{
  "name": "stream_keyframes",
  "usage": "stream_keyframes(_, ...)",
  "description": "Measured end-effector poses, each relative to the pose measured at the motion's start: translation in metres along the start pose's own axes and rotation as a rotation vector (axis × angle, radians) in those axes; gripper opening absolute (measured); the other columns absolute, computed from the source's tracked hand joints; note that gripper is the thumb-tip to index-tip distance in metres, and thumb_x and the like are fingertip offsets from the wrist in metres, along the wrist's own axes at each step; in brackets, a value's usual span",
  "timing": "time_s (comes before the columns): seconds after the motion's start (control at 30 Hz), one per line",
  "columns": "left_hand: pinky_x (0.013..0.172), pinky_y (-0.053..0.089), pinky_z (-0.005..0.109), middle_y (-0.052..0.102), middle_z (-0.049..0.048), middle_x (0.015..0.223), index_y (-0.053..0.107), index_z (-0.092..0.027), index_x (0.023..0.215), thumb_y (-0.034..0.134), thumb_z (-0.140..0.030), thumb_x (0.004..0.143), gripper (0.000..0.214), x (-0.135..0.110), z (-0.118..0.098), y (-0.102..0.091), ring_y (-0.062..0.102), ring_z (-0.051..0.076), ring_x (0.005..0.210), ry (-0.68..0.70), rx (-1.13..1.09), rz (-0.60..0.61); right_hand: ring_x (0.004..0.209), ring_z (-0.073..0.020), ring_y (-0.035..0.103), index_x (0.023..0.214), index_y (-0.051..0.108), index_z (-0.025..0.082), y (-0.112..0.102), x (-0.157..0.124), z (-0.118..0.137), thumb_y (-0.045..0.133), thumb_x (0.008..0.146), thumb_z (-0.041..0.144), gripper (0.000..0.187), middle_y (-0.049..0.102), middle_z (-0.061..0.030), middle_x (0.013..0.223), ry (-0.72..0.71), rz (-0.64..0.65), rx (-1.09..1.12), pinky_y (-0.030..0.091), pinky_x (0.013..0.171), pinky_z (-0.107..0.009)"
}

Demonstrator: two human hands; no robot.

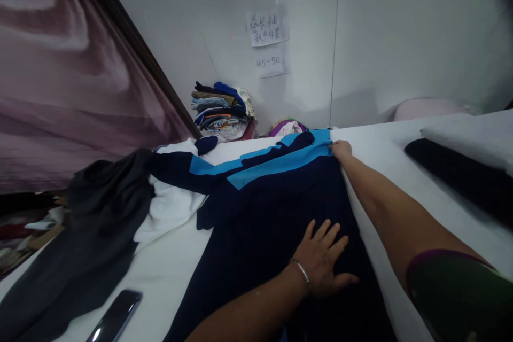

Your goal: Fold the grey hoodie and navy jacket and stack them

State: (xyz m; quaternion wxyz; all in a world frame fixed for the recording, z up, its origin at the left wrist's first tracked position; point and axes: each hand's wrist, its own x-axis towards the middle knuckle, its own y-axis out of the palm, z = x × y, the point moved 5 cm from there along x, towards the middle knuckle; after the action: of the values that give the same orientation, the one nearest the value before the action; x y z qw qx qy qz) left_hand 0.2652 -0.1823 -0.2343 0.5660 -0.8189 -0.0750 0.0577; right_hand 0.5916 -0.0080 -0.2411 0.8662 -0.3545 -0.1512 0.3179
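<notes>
A navy track jacket [256, 246] with bright blue bands lies spread along a white-covered table [172, 283], running away from the person wearing the camera, with one sleeve stretched out to the left. The person's left hand [320, 259], a silver bangle [301, 273] at its wrist, rests flat on the navy cloth, its grip wide open with the fingers fanned and nothing held. The right arm reaches far across, and the right hand [340, 150] sits at the blue-banded far edge of the jacket; whether its grip has hold of the cloth, I can't tell.

A white garment [170, 208] lies under the sleeve, beside a crumpled charcoal garment [100, 214]. A smartphone [114, 316] sits near the table's front edge. To the right lie a folded black cloth [452, 181] and a white one [468, 141]. Beyond the table, a stack of folded clothes [220, 112] sits below two handwritten paper notes [268, 24] taped to the wall.
</notes>
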Motion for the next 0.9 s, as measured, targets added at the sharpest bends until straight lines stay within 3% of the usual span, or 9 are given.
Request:
stream_keyframes(0.1, 0.116, 0.01, 0.056, 0.026, 0.0113, 0.155, 0.03, -0.025, 0.147, 0.036, -0.069, 0.085, 0.077, 0.0, 0.001, 0.0, 0.014, 0.029, 0.145, 0.002, -0.014, -0.012, 0.105, -0.031, 0.059, 0.101, 0.069, 0.006, -0.011, 0.001, -0.001, 0.059, 0.081, 0.023, 0.028, 0.066, -0.0207, 0.108, 0.047, -0.04, -0.054, 0.045, 0.088, -0.04)
stream_keyframes(0.2, 0.116, 0.011, 0.056, 0.028, 0.0108, 0.154, 0.031, -0.023, 0.146, 0.031, -0.07, 0.086, 0.077, -0.001, 0.0, 0.0, 0.015, 0.029, 0.144, 0.013, 0.004, -0.026, 0.117, -0.0306, 0.053, 0.126, 0.057, 0.009, -0.029, -0.012, 0.008, 0.057, 0.082, 0.03, 0.048, 0.058, -0.0193, 0.127, -0.018, -0.103, -0.063, 0.042, 0.097, -0.041)
stream_keyframes(0.3, 0.115, 0.012, 0.056, 0.028, 0.0109, 0.154, 0.032, -0.021, 0.146, 0.027, -0.071, 0.087, 0.077, -0.002, -0.001, 0.0, 0.016, 0.029, 0.144, 0.028, 0.035, -0.03, 0.131, -0.0287, 0.041, 0.136, 0.047, 0.01, -0.039, -0.055, 0.026, 0.049, 0.087, 0.037, 0.056, 0.047, -0.0169, 0.141, -0.341, -0.196, -0.055, 0.034, 0.108, -0.043)
stream_keyframes(0.4, 0.115, 0.012, 0.056, 0.029, 0.0108, 0.154, 0.033, -0.021, 0.145, 0.026, -0.07, 0.087, 0.077, -0.002, -0.002, 0.002, 0.016, 0.029, 0.144, 0.028, 0.071, -0.034, 0.141, -0.0277, 0.024, 0.142, 0.039, 0.012, -0.025, -0.119, 0.034, 0.04, 0.091, 0.044, 0.06, 0.034, -0.0146, 0.151, -0.639, -0.182, -0.139, 0.024, 0.113, -0.047)
stream_keyframes(0.5, 0.115, 0.011, 0.055, 0.029, 0.0109, 0.154, 0.034, -0.019, 0.145, 0.025, -0.069, 0.088, 0.076, 0.0, -0.002, 0.004, 0.016, 0.028, 0.144, 0.018, 0.091, -0.033, 0.144, -0.0269, 0.015, 0.145, 0.035, 0.017, 0.007, -0.159, 0.025, 0.036, 0.093, 0.049, 0.06, 0.026, -0.0111, 0.155, -0.572, 0.111, -0.382, 0.016, 0.114, -0.051)
stream_keyframes(0.6, 0.116, 0.01, 0.053, 0.027, 0.0104, 0.155, 0.034, -0.019, 0.144, 0.026, -0.069, 0.088, 0.076, 0.003, -0.002, 0.004, 0.015, 0.027, 0.144, -0.003, 0.1, 0.008, 0.143, -0.028, 0.021, 0.142, 0.04, 0.018, 0.02, -0.175, 0.022, 0.036, 0.094, 0.049, 0.057, 0.03, -0.011, 0.153, -0.418, 0.325, -0.515, 0.017, 0.113, -0.055)
stream_keyframes(0.77, 0.116, 0.006, 0.052, 0.021, 0.0098, 0.157, 0.033, -0.019, 0.145, 0.031, -0.065, 0.089, 0.073, 0.0, -0.011, -0.002, 0.009, 0.025, 0.145, -0.088, 0.107, 0.087, 0.143, -0.03, 0.018, 0.146, 0.033, 0.015, -0.003, -0.203, 0.031, 0.027, 0.096, 0.05, 0.061, 0.024, -0.0131, 0.155, -0.367, 0.299, -0.508, 0.019, 0.111, -0.055)
stream_keyframes(0.9, 0.115, 0.007, 0.057, 0.02, 0.0123, 0.157, 0.034, -0.019, 0.144, 0.029, -0.067, 0.088, 0.074, -0.039, -0.042, 0.001, 0.011, 0.028, 0.145, -0.087, 0.053, 0.088, 0.144, -0.028, 0.017, 0.145, 0.034, 0.017, -0.021, -0.277, 0.007, 0.033, 0.094, 0.049, 0.06, 0.025, -0.0122, 0.155, -0.452, 0.253, -0.496, 0.016, 0.114, -0.052)
